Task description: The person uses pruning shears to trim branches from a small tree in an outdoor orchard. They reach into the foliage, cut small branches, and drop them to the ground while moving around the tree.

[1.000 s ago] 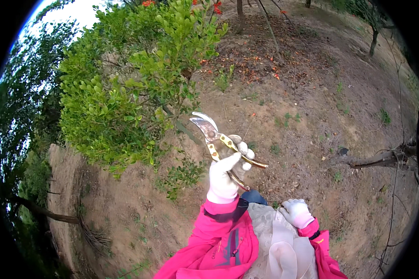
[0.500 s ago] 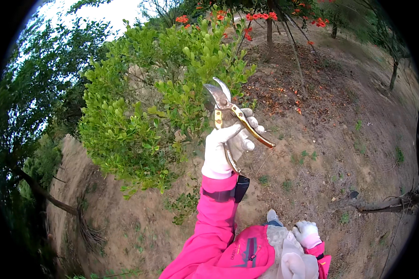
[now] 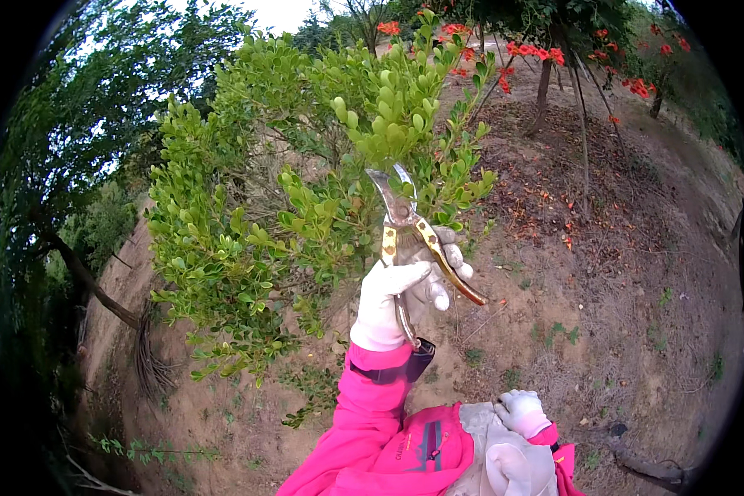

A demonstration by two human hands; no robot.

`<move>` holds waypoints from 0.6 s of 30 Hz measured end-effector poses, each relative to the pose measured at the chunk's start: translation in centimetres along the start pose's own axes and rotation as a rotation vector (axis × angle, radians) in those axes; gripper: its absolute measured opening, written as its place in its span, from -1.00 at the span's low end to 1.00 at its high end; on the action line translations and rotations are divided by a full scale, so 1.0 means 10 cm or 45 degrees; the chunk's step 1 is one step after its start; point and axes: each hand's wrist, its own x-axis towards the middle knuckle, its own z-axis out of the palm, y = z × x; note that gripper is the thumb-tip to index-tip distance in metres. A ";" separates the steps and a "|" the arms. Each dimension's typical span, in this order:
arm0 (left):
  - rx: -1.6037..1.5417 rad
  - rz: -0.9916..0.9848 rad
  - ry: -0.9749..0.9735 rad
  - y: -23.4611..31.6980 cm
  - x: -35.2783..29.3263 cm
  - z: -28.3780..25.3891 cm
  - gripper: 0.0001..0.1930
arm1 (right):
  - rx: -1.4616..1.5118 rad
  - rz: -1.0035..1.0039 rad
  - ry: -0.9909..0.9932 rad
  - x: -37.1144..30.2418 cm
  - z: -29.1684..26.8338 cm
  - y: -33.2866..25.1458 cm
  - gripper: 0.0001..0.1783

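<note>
My left hand [image 3: 380,307], in a white glove, is wrapped round a pair of pruning shears [image 3: 399,213]. Their curved metal blades point up and stand apart, and the worn yellow-and-brown handles are spread. The palm side faces me, with the thumb across one handle and the fingers over the other. Behind the blades grows a leafy green shrub [image 3: 207,223]; whether they touch its leaves I cannot tell. Low on the right, my gloved right hand [image 3: 521,412] rests beside the grey cloth [image 3: 504,455] at my front. Its fingers are curled, and anything inside them is hidden.
Bare sloping soil [image 3: 488,355] with dry leaves and small weeds surrounds the shrub. Red flowers [image 3: 537,54] hang at the upper right near a thin trunk [image 3: 541,99]. A dark branch [image 3: 95,285] leans at the left, and a fallen limb [image 3: 649,469] lies lower right.
The view has turned left, so the shrub and red flowers sit farther right. My left hand with the shears is lower in view, blades overlapping the leaves. My shoe is out of sight.
</note>
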 end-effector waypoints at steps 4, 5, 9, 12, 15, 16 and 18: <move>0.024 0.094 0.060 -0.05 0.06 -0.01 -0.57 | 0.011 -0.098 -0.051 0.27 -0.04 0.14 -0.62; 0.028 0.100 0.052 -0.04 0.07 -0.02 -0.57 | 0.021 -0.115 -0.061 0.31 -0.06 0.17 -0.63; 0.097 0.026 0.108 -0.05 0.05 -0.09 -0.57 | -0.005 -0.178 -0.131 0.50 -0.11 0.30 -0.64; 0.185 0.025 0.097 -0.10 0.06 -0.04 -0.35 | -0.018 -0.242 -0.205 0.67 -0.16 0.37 -0.64; 0.428 0.090 0.105 -0.21 0.06 -0.01 -0.23 | -0.032 -0.339 -0.245 0.83 -0.22 0.48 -0.63; 0.439 0.077 0.057 -0.24 0.04 -0.03 -0.22 | -0.019 -0.357 -0.256 0.89 -0.25 0.52 -0.63; 0.383 0.086 0.111 -0.35 -0.05 0.02 -0.21 | 0.002 -0.415 -0.300 0.99 -0.32 0.63 -0.63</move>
